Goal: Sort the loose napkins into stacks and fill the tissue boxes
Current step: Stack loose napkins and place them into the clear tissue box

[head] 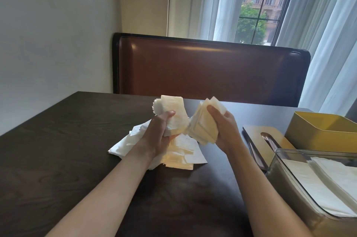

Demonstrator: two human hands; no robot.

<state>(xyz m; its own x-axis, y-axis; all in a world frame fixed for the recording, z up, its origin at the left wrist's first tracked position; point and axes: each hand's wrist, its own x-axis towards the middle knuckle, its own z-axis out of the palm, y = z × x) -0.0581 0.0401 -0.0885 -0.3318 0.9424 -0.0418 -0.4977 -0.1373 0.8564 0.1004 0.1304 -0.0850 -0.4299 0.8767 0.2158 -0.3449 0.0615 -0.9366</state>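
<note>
white napkin bundle (202,123) fanned, bent between both hands

Both bare forearms are extended forward from the lower edge of the view and are angled inward toward each other. The left hand (161,132) is raised above the desk, its back turned to the camera, with the thumb laid across the front of a held bundle and the fingers curled beneath it. The right hand (225,130) is held at about the same height, just beside the left, with the thumb pressed on top of its bundle and the fingers wrapped behind.
</note>
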